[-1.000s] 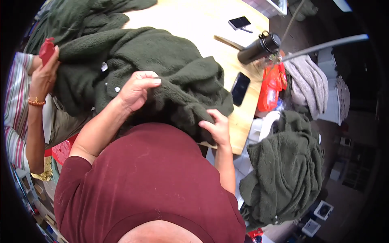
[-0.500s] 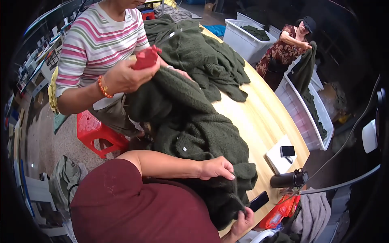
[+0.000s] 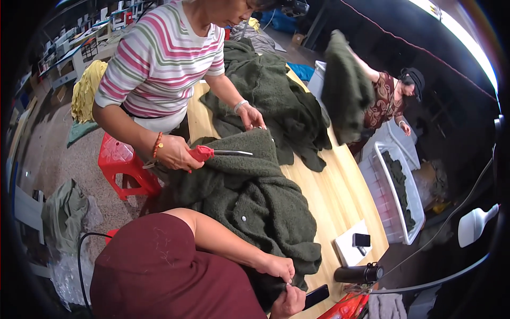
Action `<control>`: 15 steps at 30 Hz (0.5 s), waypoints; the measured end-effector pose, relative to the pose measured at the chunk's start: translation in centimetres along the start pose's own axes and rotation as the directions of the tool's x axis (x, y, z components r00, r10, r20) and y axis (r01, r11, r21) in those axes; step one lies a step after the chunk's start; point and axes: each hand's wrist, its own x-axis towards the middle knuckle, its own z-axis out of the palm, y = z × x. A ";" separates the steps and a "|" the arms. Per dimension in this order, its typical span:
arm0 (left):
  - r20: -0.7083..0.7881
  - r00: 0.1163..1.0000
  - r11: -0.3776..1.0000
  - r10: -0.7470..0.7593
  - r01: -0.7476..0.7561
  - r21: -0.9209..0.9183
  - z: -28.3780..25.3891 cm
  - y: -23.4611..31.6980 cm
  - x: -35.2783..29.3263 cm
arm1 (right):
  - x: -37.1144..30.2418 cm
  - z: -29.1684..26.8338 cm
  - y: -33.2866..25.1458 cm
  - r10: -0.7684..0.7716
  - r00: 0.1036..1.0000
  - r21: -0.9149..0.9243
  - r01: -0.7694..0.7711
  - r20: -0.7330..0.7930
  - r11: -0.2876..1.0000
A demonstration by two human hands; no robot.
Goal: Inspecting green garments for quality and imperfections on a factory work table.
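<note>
A dark green knitted garment (image 3: 265, 204) with a small pale round button lies bunched on the table in front of me. My left hand (image 3: 279, 267) has its fingers pinched on the edge of this garment. Close below it, my right hand (image 3: 290, 301) grips the same edge, its thumb and fingertips almost touching the left ones. Whatever small thing may be between the fingertips is too small to make out. Part of the cloth hangs down dark beside my maroon top.
Across from me, a co-worker in a striped top holds a red-handled tool (image 3: 203, 153) with a thin metal blade over green cloth. More garments (image 3: 265, 80) lie beyond. At right are a black bottle (image 3: 358, 274), phones (image 3: 317, 296) and white crates (image 3: 413, 228); another person lifts a garment.
My hands have come together at the garment's edge. The striped-top co-worker's red-handled tool has come down to the cloth. The far person has swung a green garment up over the table's far edge.
</note>
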 end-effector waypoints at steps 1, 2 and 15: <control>-0.008 1.000 0.999 -0.022 0.021 -0.024 -0.2 -0.1 0.0 | 0.1 0.2 -0.1 -0.013 1.000 0.000 0.013 0.002 1.000; -0.014 0.999 0.998 -0.044 0.044 -0.050 -0.3 -0.2 -0.1 | 0.2 0.3 -0.2 0.000 1.000 -0.001 0.000 0.014 1.000; -0.064 0.997 0.997 0.036 -0.040 -0.060 -1.3 -1.4 -0.8 | -0.9 2.5 0.4 -0.083 0.994 -0.111 0.075 -0.067 0.991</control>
